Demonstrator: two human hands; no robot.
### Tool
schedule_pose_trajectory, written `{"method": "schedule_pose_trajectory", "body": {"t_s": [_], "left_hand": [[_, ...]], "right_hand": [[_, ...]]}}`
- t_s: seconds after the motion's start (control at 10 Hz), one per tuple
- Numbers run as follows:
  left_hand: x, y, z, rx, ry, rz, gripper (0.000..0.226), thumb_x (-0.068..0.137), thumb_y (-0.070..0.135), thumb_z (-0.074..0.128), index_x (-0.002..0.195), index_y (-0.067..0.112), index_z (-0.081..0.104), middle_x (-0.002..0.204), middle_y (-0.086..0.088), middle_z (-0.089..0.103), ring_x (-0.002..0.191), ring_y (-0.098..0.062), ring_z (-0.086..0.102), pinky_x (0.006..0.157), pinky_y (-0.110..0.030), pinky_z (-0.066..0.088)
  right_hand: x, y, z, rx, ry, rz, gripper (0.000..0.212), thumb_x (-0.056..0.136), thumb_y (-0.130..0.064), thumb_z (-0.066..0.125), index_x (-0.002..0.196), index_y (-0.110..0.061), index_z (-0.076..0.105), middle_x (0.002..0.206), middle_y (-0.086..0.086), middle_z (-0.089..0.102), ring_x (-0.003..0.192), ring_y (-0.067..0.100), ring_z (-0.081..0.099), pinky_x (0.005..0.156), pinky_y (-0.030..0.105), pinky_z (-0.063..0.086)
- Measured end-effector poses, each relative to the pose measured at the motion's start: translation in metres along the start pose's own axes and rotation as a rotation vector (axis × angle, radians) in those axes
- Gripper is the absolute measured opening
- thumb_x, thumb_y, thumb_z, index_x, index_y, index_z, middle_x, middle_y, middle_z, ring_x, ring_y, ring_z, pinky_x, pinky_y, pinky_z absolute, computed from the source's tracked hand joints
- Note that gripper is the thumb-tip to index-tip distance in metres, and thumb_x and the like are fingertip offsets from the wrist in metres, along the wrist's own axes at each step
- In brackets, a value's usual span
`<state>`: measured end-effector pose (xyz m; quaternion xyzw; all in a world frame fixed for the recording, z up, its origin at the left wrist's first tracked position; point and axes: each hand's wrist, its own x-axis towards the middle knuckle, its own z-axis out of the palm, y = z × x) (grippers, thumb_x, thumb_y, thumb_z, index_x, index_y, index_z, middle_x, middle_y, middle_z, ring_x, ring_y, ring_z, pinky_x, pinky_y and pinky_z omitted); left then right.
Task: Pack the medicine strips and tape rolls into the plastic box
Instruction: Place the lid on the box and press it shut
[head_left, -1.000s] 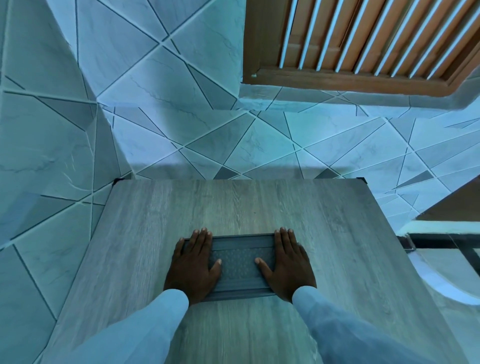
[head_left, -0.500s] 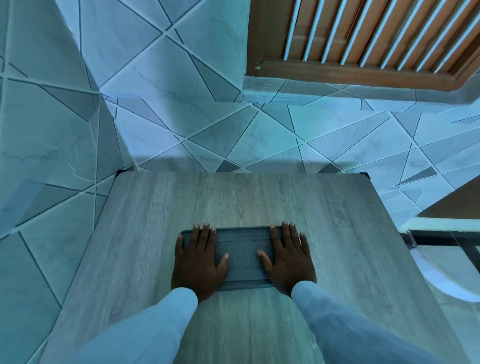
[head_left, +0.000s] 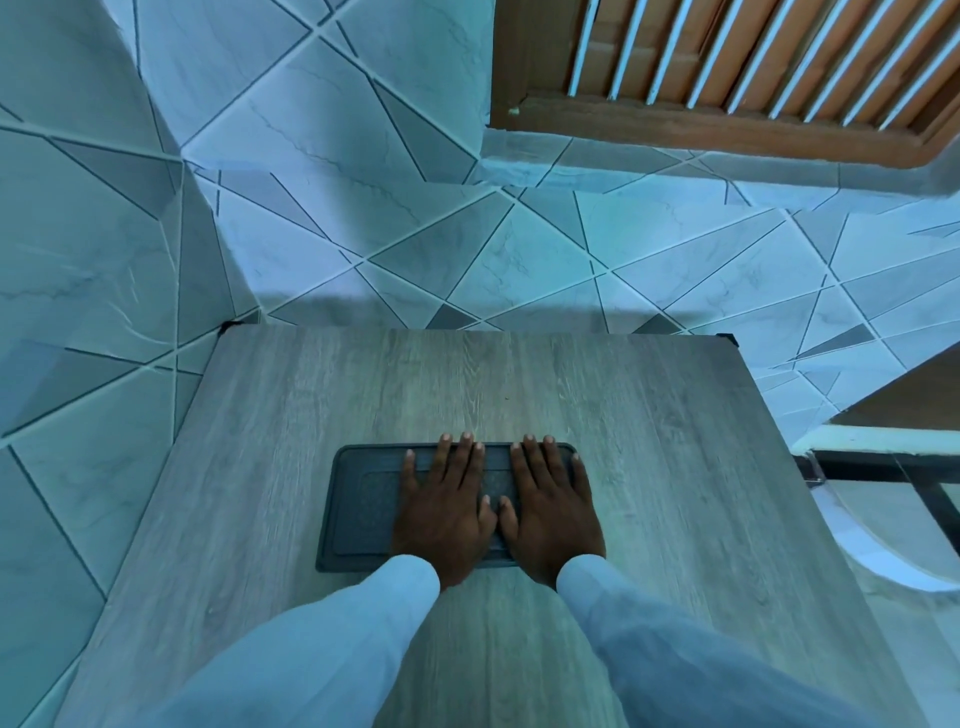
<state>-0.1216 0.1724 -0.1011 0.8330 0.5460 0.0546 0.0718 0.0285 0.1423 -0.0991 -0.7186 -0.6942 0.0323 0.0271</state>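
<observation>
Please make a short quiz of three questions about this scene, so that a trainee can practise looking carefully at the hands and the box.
1. True or false: both hands lie flat, palms down, on the lid of the box.
2. Which part of the lid is left uncovered? A) the left end B) the right end C) the middle
3. Fill in: the box rests on a grey wooden ____.

Key:
1. True. The left hand and the right hand lie side by side on the shut box, thumbs nearly meeting.
2. A.
3. table. No medicine strips or tape rolls are in sight on it.
</observation>
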Motion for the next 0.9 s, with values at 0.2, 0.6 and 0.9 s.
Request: {"method": "schedule_pose_trajectory", "body": {"t_s": [0.2,0.6,0.9], "left_hand": [[0.000,-0.003,0.001,-0.031,-0.051,0.005,0.063,0.092,0.043,0.024,0.149,0.018,0.020,0.159,-0.001,0.019,0.148,-0.022,0.012,0.116,-0.060,0.011],[-0.078,-0.047,-0.022,0.055,-0.146,-0.022,0.059,0.091,0.046,0.031,0.139,0.015,0.041,0.147,-0.006,0.046,0.137,-0.022,0.039,0.113,-0.048,0.010],[-0.063,-0.050,-0.091,-0.027,-0.089,0.072,0.056,0.097,0.038,0.025,0.149,0.018,0.019,0.162,-0.004,-0.002,0.149,-0.022,0.000,0.120,-0.050,0.008]], "right_hand": [[0.000,0.000,0.001,0.006,-0.017,0.008,0.068,0.091,-0.048,0.030,0.149,-0.014,0.028,0.157,0.008,0.027,0.147,0.026,0.019,0.116,0.048,0.006],[-0.047,-0.019,-0.013,0.015,-0.157,0.052,0.074,0.090,-0.057,0.014,0.151,-0.016,0.020,0.160,0.004,0.019,0.148,0.025,0.014,0.118,0.045,0.001],[-0.051,-0.030,-0.084,0.051,-0.121,0.063,0.070,0.096,-0.052,0.028,0.153,-0.020,0.001,0.163,0.001,-0.007,0.149,0.021,-0.008,0.121,0.044,-0.002]]}}
